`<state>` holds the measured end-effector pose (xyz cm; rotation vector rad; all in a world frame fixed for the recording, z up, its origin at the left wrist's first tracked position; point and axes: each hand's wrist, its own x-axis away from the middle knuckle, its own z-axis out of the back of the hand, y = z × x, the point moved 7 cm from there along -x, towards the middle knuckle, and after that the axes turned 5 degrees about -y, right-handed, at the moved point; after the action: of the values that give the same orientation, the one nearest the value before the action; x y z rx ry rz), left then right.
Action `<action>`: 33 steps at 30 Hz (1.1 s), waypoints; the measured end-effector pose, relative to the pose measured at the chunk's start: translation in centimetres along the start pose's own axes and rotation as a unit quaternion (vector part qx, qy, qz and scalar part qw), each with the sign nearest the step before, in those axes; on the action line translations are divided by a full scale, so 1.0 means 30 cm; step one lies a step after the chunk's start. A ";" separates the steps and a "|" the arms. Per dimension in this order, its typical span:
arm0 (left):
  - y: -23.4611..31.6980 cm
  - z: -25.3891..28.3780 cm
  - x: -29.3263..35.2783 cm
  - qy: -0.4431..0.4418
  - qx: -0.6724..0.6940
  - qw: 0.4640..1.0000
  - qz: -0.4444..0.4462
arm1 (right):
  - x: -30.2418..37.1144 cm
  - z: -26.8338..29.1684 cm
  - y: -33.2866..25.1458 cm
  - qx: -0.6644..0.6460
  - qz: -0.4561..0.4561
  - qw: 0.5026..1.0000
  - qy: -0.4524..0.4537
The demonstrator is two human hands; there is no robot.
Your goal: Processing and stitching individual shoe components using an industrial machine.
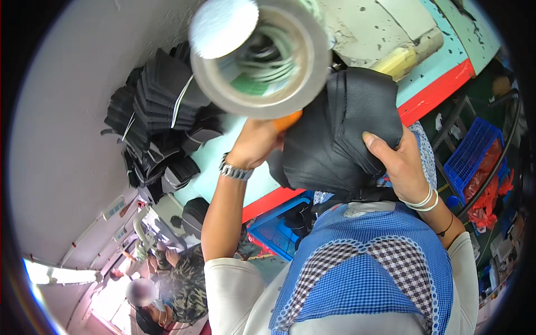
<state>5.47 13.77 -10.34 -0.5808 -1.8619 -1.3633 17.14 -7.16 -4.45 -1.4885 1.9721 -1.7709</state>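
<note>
A thick stack of black leather-like pieces [357,123] lies in front of me, its lower edge over the table's front edge. My right hand [399,164] grips the right side of the stack, thumb on top and fingers underneath. To the left of the stack is my left hand [254,142], with a metal watch on the wrist. Its fingers are closed on an orange thing [287,120], whose far end is hidden. Above that hand, a large pale ring [204,84] with greenish cord inside covers part of the view.
Bundles of black pieces [167,95] tied with white strips sit along the wall on the left. The pale green table [430,84] has a red edge [435,92]. Below it stands a blue crate [273,234]; another blue basket [474,151] is on the right. A person in camouflage [184,285] is at lower left.
</note>
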 end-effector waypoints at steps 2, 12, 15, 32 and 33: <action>-0.030 -0.008 -0.016 -0.051 0.067 0.996 -0.033 | 0.008 0.004 -0.014 0.026 0.020 0.999 0.020; 0.050 -0.088 0.047 -0.159 0.117 0.978 -0.065 | 0.012 0.039 -0.016 0.022 0.017 0.997 0.073; 0.041 -0.045 0.019 -0.054 -0.009 0.998 0.022 | -0.004 0.008 -0.008 -0.008 0.036 0.998 0.048; 0.009 -0.036 -0.027 -0.033 0.032 0.999 -0.017 | -0.013 0.037 -0.003 0.023 0.020 0.997 0.072; 0.006 -0.032 -0.013 -0.033 0.031 0.999 -0.018 | -0.014 0.033 -0.004 0.023 0.022 0.997 0.072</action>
<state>6.11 12.95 -10.39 -0.5697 -1.9678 -1.3196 18.06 -7.55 -4.86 -1.3287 1.9973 -1.9404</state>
